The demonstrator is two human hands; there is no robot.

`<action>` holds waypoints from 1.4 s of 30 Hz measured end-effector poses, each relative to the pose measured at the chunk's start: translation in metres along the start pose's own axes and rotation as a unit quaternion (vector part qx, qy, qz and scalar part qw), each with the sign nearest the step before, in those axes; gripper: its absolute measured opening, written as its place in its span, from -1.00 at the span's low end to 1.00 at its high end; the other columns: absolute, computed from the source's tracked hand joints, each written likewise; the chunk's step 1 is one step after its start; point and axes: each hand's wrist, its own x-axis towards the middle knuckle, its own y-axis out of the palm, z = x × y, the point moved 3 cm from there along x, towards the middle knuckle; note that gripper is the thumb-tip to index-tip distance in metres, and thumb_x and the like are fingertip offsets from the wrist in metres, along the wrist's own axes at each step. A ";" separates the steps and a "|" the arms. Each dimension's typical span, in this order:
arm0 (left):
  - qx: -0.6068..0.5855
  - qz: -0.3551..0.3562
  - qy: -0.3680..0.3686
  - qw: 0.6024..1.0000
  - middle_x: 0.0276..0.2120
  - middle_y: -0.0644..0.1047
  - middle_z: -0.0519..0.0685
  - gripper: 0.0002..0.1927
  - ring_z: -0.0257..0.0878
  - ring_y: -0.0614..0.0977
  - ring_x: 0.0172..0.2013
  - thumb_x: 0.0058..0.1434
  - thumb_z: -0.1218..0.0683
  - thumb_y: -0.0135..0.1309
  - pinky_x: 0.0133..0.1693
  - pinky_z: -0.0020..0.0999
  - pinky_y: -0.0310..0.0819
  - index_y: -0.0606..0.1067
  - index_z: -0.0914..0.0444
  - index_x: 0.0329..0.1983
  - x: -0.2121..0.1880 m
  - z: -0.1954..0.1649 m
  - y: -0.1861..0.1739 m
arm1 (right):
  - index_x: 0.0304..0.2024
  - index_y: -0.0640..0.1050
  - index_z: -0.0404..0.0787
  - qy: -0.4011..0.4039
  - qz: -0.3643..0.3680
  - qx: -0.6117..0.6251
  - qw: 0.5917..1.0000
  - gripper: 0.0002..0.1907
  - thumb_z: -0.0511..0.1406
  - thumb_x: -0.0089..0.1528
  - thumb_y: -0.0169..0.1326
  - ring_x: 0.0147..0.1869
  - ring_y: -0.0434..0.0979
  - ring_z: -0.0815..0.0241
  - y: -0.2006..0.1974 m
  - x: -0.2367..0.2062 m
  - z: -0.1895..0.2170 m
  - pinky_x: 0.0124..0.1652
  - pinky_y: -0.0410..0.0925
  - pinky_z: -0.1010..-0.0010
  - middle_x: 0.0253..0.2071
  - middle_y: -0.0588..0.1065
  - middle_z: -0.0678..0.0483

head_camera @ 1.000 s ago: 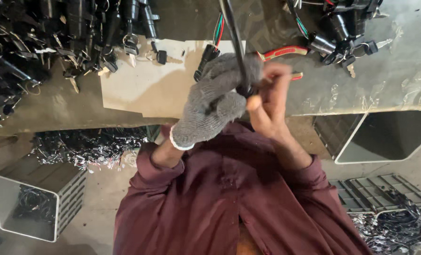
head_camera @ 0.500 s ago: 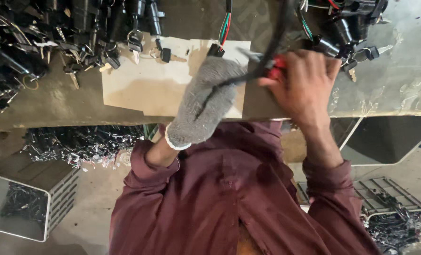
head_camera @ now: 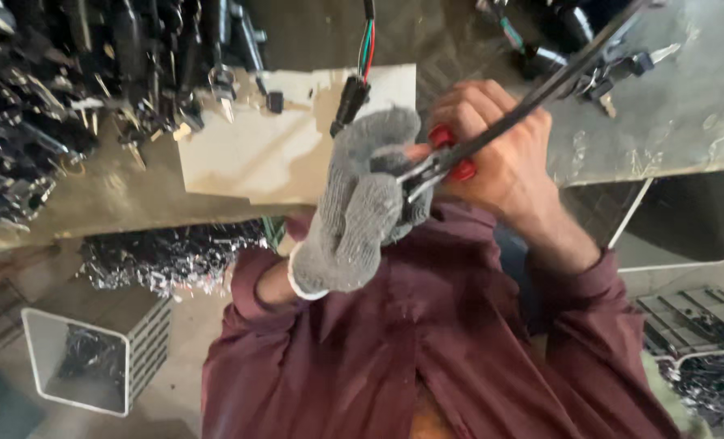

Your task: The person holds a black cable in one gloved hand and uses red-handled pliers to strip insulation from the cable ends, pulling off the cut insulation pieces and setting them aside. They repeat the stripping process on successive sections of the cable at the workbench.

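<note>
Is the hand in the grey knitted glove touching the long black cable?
Touching. The head view shows the grey-gloved left hand closed around the long black cable, near the bare right hand.

Workshop — bench (head_camera: 94, 203), wire harnesses (head_camera: 69, 89), crates (head_camera: 86, 370)

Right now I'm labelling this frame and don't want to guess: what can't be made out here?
All in the head view:
- Black cable: far end cut off by the top edge.
- Red-handled tool: handles mostly hidden in the right hand; its tip is covered by the left hand in its grey glove.
- Dark parts pile: blurred, single pieces indistinct.
- White bin: contents too dark to identify.
</note>
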 end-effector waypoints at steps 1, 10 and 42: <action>-0.008 -0.005 -0.007 1.000 -0.02 0.46 -0.06 -0.59 -0.36 0.51 -0.11 0.52 0.08 0.00 -0.06 -0.47 0.46 0.26 0.29 0.35 0.000 0.000 -0.002 | -0.40 0.45 -0.23 0.012 0.020 -0.026 0.999 -0.58 -0.12 0.16 0.40 -0.19 0.53 0.00 0.000 0.004 0.000 -0.24 0.39 0.20 -0.34 0.47 0.03; 0.301 0.028 0.108 0.947 0.07 0.52 0.01 -0.34 -0.27 0.62 0.01 0.46 0.06 0.15 0.06 -0.38 0.56 0.14 0.28 0.50 0.015 -0.036 -0.001 | -0.22 0.42 -0.22 -0.028 0.010 0.031 0.999 -0.65 -0.26 0.15 0.34 -0.15 0.50 -0.03 0.003 0.005 -0.014 -0.24 0.36 0.20 -0.22 0.46 0.02; 0.426 0.043 0.129 0.894 -0.11 0.56 -0.06 -0.33 -0.21 0.58 -0.17 0.37 0.20 0.26 -0.09 -0.37 0.51 0.26 0.21 0.48 0.023 -0.032 -0.002 | -0.36 0.45 -0.22 0.074 -0.039 -0.037 0.996 -0.60 -0.22 0.03 0.44 -0.28 0.53 -0.02 0.024 -0.016 -0.002 -0.28 0.33 0.13 -0.36 0.49 0.03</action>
